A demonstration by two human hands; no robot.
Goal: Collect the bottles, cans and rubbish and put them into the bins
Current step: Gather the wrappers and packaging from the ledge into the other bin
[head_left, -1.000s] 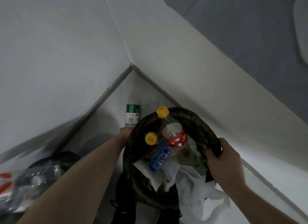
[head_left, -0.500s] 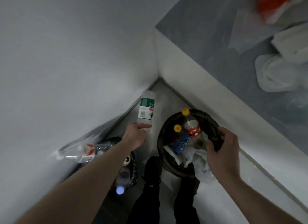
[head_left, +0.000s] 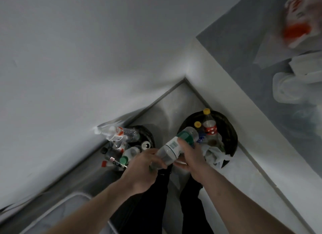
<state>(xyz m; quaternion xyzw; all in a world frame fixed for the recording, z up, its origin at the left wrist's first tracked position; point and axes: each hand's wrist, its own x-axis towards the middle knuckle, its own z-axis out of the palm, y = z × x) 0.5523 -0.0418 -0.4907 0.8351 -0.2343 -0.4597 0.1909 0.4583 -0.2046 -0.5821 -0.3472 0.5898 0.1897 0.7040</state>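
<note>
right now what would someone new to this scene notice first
Both hands meet at centre on a clear plastic bottle with a green label, left hand at its lower end, right hand by the label. Behind them, in the corner, stand two round black bins: the left bin heaped with clear bottles, the right bin holding yellow-capped bottles.

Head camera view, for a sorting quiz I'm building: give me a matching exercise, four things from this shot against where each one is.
Things
1. green-label bottle
2. red-label bottle with yellow cap
3. opened can
4. crumpled white bag

Places
A. standing up in the right bin
B. held by the left hand and the right hand
C. among the clear bottles in the left bin
D. at the near side of the right bin

Pairs: 1-B, 2-A, 3-C, 4-D
</note>
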